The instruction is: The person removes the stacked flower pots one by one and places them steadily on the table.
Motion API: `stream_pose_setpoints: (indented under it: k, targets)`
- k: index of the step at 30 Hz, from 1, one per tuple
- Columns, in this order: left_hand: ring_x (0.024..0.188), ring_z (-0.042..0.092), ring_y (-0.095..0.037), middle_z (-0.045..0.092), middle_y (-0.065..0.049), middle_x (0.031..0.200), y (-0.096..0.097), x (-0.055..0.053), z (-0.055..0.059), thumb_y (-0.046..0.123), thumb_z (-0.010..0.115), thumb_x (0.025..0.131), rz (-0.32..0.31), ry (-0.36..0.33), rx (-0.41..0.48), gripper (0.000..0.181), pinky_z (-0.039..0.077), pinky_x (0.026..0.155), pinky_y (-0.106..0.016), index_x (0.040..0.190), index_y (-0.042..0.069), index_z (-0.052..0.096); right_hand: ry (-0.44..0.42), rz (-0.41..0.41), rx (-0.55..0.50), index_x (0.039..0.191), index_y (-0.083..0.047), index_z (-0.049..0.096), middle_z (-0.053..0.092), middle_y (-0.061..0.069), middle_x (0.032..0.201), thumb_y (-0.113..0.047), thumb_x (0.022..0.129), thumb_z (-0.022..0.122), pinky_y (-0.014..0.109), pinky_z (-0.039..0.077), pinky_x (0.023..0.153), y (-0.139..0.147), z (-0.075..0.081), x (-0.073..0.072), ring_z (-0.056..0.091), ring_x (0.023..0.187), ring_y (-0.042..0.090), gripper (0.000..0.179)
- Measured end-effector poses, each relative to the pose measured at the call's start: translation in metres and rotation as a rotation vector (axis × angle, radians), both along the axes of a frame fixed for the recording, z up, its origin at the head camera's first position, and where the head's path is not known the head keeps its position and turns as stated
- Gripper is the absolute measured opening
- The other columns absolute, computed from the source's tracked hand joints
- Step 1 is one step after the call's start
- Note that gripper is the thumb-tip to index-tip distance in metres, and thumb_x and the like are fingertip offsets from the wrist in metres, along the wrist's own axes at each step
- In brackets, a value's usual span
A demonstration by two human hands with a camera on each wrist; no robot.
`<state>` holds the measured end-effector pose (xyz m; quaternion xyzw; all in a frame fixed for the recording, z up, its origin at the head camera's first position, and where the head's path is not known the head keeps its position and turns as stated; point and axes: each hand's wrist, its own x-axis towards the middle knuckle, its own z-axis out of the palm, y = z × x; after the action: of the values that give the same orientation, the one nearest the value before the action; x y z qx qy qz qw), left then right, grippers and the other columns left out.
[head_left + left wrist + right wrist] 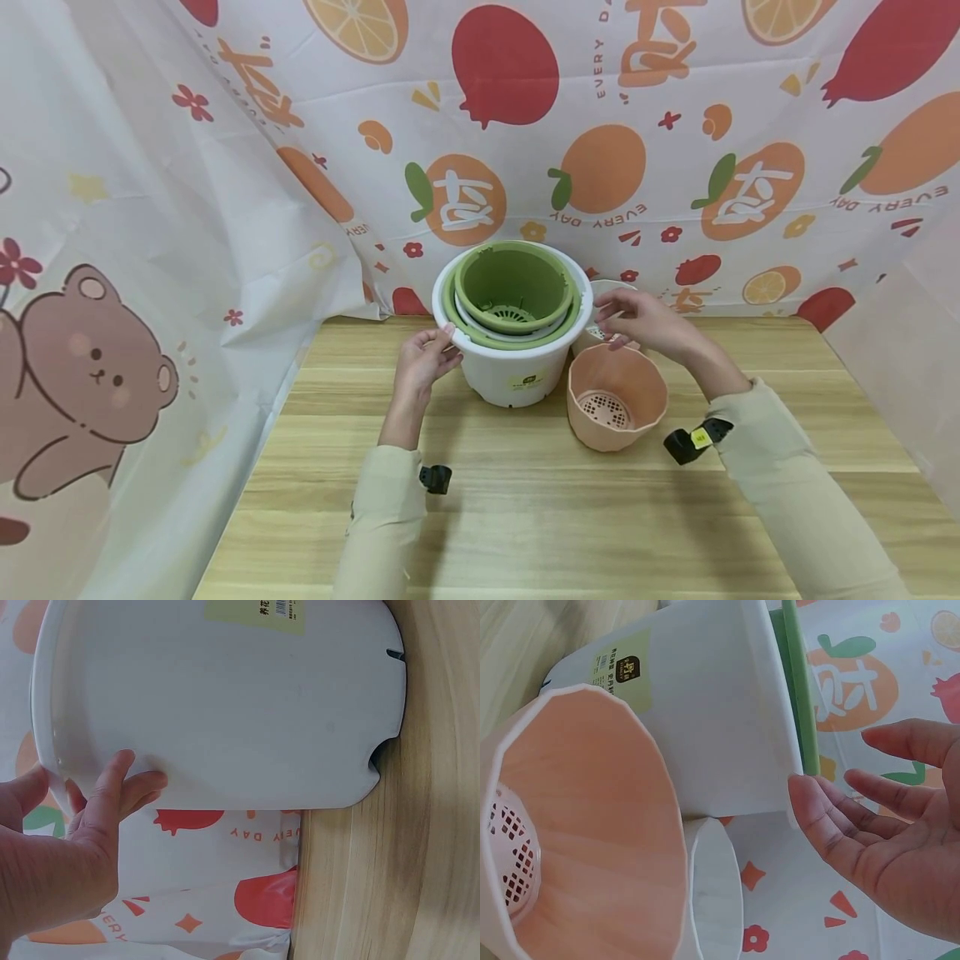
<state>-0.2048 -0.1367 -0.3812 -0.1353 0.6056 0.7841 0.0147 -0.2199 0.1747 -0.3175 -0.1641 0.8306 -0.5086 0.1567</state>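
A large white flowerpot (513, 377) stands at the back of the table, with green pots (517, 287) nested inside it. My left hand (424, 362) pinches its rim at the left, thumb on top and fingers beneath; the left wrist view shows this hand (82, 840) against the white wall. At the opposite side is my right hand (647, 322), fingers loosely bent and apart, holding nothing. In the right wrist view, a fingertip of that hand (907, 832) is close to the white rim; whether it touches cannot be told. Below the right hand stands a pink pot (583, 408) with a perforated bottom.
Behind the pink pot, a smaller white pot (718, 892) is partly hidden. The wooden table (525, 517) meets a fruit-printed cloth (660, 100) at its back edge. Another cloth with a bear print (105, 358) hangs along the left.
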Motion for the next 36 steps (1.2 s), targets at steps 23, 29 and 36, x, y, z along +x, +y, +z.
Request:
stream_pose_setpoints:
  k: [23,29,36]
  targets:
    - [0.066,0.063,-0.01,0.062,-0.002,0.07,0.0,0.001,-0.001,0.012,0.055,0.092,-0.001,-0.001,0.006,0.015,0.055,0.074,-0.029,0.093,-0.002,0.05,-0.037,-0.088,-0.025,0.127,0.007,0.042,0.052,0.024,0.109,-0.006,0.091,0.054,0.032,0.057,0.069,-0.016,0.007,-0.012,0.059,0.088,0.038,0.04]
    - [0.066,0.063,-0.009,0.062,-0.003,0.071,-0.001,0.001,-0.001,0.014,0.055,0.092,-0.001,-0.001,0.003,0.018,0.055,0.075,-0.028,0.095,-0.004,0.05,-0.064,-0.108,-0.019,0.128,0.006,0.041,0.052,0.024,0.11,-0.007,0.091,0.055,0.033,0.057,0.07,-0.021,0.008,-0.016,0.06,0.087,0.035,0.041]
    - [0.067,0.063,-0.01,0.062,-0.003,0.072,-0.001,0.0,0.0,0.013,0.055,0.092,0.002,-0.012,0.0,0.015,0.055,0.075,-0.029,0.094,-0.002,0.051,-0.116,-0.131,-0.035,0.129,0.006,0.037,0.049,0.026,0.112,-0.007,0.091,0.053,0.033,0.056,0.072,-0.027,0.015,-0.018,0.058,0.087,0.03,0.043]
